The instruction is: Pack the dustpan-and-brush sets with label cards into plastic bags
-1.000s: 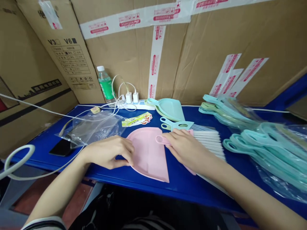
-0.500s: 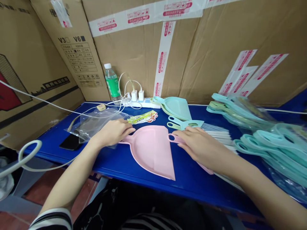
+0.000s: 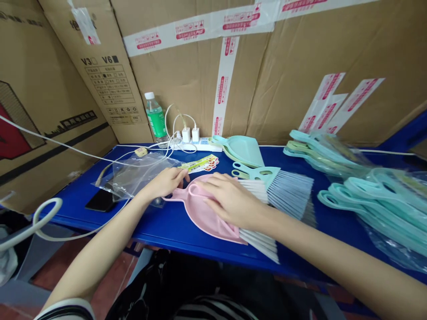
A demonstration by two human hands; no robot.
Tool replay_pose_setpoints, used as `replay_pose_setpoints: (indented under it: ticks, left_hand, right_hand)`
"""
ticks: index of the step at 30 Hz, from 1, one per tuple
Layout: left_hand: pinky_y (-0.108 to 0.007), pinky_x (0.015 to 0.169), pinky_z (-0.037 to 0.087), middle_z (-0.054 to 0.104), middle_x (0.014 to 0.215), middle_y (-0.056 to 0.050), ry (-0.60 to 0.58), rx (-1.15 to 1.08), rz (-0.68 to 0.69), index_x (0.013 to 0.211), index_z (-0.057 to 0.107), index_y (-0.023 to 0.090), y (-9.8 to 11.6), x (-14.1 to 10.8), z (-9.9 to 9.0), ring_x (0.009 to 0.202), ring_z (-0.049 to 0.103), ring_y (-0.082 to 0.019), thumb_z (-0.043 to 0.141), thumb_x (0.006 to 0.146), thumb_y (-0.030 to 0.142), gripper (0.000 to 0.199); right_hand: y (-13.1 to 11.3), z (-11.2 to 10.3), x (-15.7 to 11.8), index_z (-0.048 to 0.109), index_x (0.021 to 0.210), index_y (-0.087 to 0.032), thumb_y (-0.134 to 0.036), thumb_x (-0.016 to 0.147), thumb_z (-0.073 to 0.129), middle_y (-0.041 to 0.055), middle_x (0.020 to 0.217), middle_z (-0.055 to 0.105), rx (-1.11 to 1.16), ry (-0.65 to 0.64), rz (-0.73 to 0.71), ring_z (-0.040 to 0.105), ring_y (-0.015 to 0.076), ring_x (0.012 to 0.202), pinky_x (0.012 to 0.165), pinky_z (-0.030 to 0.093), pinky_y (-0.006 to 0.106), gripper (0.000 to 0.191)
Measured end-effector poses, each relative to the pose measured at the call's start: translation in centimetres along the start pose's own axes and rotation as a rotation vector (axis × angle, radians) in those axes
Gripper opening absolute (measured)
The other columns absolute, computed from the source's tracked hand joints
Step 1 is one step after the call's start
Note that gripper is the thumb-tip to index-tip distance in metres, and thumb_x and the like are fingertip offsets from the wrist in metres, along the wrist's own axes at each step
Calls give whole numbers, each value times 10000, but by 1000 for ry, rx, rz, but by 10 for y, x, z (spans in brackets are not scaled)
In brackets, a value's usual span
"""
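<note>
Dustpan now under pink brush, right hand spread flat on it, left hand half-curled beside rim

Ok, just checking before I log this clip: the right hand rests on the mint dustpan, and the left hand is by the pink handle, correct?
Not quite. The head view shows the right hand resting on the pink dustpan, not the mint one, which lies further back. The left hand is by the pink handle, as you said.
</note>
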State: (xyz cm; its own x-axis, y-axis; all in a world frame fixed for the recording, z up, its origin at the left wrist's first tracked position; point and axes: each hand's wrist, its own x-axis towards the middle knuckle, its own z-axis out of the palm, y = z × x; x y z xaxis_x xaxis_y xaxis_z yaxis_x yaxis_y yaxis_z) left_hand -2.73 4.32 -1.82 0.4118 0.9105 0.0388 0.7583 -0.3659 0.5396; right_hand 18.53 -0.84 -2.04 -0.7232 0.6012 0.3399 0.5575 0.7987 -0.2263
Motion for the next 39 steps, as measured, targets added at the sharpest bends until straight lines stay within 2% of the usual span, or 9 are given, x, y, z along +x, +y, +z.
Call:
replay_pose_setpoints:
  ticks: [7,10,14,16,20,23,25,33,39]
  left_hand:
    - [-240,535,413,551,599,9,-27,-238,25,772,621,152,-4,4,5,557,494,-127,229,919,617,626]
    - [-241,535,405,551,601,9,-51,-284,50,714,588,158,-1,3,5,565,484,-124,242,921,629,620]
    - [-241,542,411,523,584,14,-79,-260,13,660,544,168,1,2,5,551,487,-120,273,939,577,564]
    - [-239,553,420,503,583,22,-99,-238,13,675,544,169,1,1,5,548,485,-117,309,941,544,516]
    - [-234,561,427,517,652,21,-163,-198,67,780,576,160,0,0,2,572,486,-110,332,938,514,458]
    - [-237,586,422,541,699,5,-180,-152,121,795,585,154,1,-1,-1,626,491,-118,318,940,513,471]
    - [-239,603,414,546,715,3,-192,-134,160,803,591,153,2,-1,-2,652,486,-121,317,942,498,462]
    - [-251,666,402,508,714,18,-212,-119,205,785,573,156,0,1,-1,685,456,-122,354,929,422,374]
    - [-247,664,428,600,804,-11,-261,-212,238,932,619,138,-2,1,1,717,511,-124,454,898,387,301]
  right_hand:
    - [-9,28,26,663,1064,-150,-143,931,501,98,952,613,93,45,38,544,236,955,830,481,410,210]
    - [-7,39,30,640,1113,-187,-128,934,490,83,1008,598,179,110,46,531,226,1005,877,476,419,240]
    - [-9,43,28,602,1173,-134,-134,953,444,121,1117,579,252,141,51,511,225,1076,949,464,428,271]
    - [-9,35,23,597,1203,-138,-178,966,438,132,1160,578,228,91,28,496,239,1115,990,444,454,288]
    - [-3,4,3,545,1339,-178,-275,935,527,154,1348,523,107,-125,-29,450,292,1240,1040,401,523,416]
    - [3,-9,-12,493,1410,-210,-331,909,575,151,1470,451,18,-188,-43,336,326,1382,1110,277,607,522]
    - [7,-8,-18,481,1426,-209,-364,914,573,154,1520,401,-13,-220,-24,263,342,1433,1129,207,639,542]
    - [11,13,-16,361,1499,-163,-437,962,490,149,1593,202,55,-329,39,64,327,1472,1166,134,596,616]
    - [10,21,-15,270,1528,-130,-467,984,398,121,1596,163,130,-295,56,23,269,1474,1186,101,545,653]
